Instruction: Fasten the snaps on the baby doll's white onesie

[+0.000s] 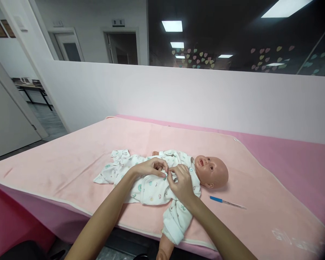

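Note:
A baby doll (212,171) lies on its back, its bald head to the right, in a white romper (154,189) with small green and brown prints. Over the chest, my left hand (152,167) curls with thumb and fingertips pinching the front edge of the romper. Close beside it, my right hand (182,182) grips the same opening, fingertips nearly meeting those of the left. A small round fastener (191,169) shows near the collar. What exactly lies between the fingertips is partly hidden. One doll arm (166,247) sticks out of its sleeve past the near edge.
A slim stick with a blue end (216,199) and a clear shaft lies right of the doll, below its head. Under everything spreads a peach pad (78,151) on a pink-covered table (295,159). A white wall (178,94) with a window above stands behind.

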